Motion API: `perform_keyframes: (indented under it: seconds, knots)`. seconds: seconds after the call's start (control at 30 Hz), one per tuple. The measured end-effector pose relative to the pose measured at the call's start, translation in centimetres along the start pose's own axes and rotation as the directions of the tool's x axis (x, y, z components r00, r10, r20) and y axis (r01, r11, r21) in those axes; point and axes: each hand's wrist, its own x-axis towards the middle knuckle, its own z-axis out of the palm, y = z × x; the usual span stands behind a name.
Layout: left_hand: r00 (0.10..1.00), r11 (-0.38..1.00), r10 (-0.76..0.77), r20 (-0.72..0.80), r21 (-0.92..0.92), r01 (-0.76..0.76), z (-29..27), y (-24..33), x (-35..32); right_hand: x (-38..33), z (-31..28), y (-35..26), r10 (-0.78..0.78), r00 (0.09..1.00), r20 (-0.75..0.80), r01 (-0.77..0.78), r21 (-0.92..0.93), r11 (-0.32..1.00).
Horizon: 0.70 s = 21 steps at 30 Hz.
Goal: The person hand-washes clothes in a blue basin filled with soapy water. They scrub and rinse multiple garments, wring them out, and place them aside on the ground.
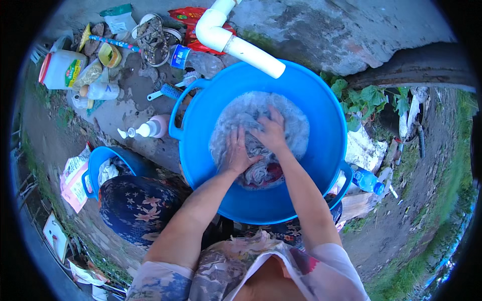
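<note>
The big blue tub is right in front of me, with its near edge close to my body. A smaller blue bucket sits off to my left, with some cloth in it. The wet grey cloth is in the middle of the big tub, in cloudy, foamy water, and a dark red bit shows just below it (I can't tell if it is part of the same cloth). My left hand lies on the cloth, palm down, fingers straight and thumb out. My right hand is a little farther off, its fingers spread wide and not closed round anything I can see. A pink pump bottle is outside the tub, to the left, and a little blue brush lies near the tub's handle. I think this is the washing step, with the cloth pressed down in the suds. The next move seems to need both hands to curl round the cloth and squeeze it, without splashing over the rim.
</note>
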Motion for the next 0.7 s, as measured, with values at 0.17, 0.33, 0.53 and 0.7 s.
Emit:
perform_keyframes:
  seconds: [0.17, 0.33, 0.53, 0.7]
  knots:
    - [0.938, 0.885, 0.319, 0.135, 0.312, -0.345, 1.4, -0.7, 2.7, -6.3, 1.0, -3.0, -0.102, 0.949, -0.298, 0.097, -0.031, 0.995]
    - [0.921, 0.921, 0.207, 0.331, 0.252, -0.298, -0.1, 0.9, 3.8, 0.3, 2.7, -2.8, 0.128, 0.972, -0.194, -0.17, -0.214, 0.962]
    - [0.999, 0.994, 0.001, 0.045, 0.111, -0.006, 0.7, 2.2, 0.3, 4.1, -1.0, 1.8, 0.493, 0.862, -0.118, -0.372, 0.513, 0.774]
    - [0.873, 0.986, -0.162, 0.46, 0.113, 0.124, 2.3, -0.3, 1.6, -5.7, 0.8, -1.8, -0.004, 0.957, -0.291, 0.04, 0.118, 0.992]
